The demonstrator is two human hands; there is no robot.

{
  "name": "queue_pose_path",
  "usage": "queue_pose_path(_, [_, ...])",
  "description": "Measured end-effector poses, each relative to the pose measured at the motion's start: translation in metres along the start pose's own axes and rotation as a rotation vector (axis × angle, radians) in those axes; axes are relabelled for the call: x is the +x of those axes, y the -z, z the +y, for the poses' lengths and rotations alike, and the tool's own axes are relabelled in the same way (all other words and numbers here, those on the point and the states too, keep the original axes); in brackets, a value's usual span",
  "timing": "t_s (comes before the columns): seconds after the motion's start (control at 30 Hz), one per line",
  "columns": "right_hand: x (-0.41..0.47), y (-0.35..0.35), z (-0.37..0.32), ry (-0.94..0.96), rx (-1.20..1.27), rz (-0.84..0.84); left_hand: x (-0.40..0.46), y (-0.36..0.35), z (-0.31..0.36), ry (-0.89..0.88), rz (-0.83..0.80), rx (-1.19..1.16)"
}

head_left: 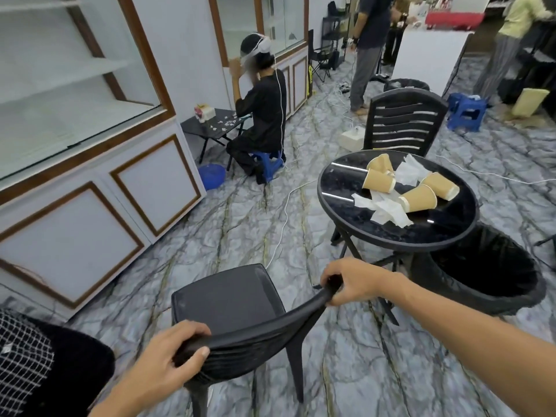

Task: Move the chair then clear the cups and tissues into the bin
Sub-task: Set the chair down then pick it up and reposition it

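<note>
A black plastic chair (228, 299) stands just in front of me, its seat facing away. My left hand (168, 356) grips the left end of its backrest top and my right hand (349, 281) grips the right end. To the right stands a round black table (340, 188) with several tipped brown paper cups (418, 198) and crumpled white tissues (388, 210) lying on it. A black bin (481, 272) lined with a black bag stands on the floor at the table's near right side.
A second black chair (403, 121) stands behind the table. White cabinets (90, 188) line the left wall. A person sits on a blue stool (267, 164) at a small table, others stand at the back. White cables (282, 224) run across the marble-patterned floor.
</note>
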State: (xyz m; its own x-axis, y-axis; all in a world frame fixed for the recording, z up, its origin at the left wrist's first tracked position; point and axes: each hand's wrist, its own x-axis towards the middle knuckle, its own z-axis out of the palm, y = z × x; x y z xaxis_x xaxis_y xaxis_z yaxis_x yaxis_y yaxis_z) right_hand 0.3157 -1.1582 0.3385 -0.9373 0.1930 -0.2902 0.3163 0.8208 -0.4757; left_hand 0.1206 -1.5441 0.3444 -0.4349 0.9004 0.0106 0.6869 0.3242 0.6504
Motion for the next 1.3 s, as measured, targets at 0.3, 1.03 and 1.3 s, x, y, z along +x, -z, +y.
queue_pose_path(0.3, [0.036,-0.036,-0.056,0.051,0.109,-0.081,-0.065,0.023,-0.037,0.324,0.153,-0.228])
queue_pose_path(1.03, [0.05,-0.103,-0.124,0.241,0.246,0.003,-0.142,0.03,-0.089,0.51,0.268,-0.334])
queue_pose_path(1.3, [0.051,-0.099,-0.127,0.231,0.216,-0.011,-0.136,0.031,-0.097,0.542,0.26,-0.378])
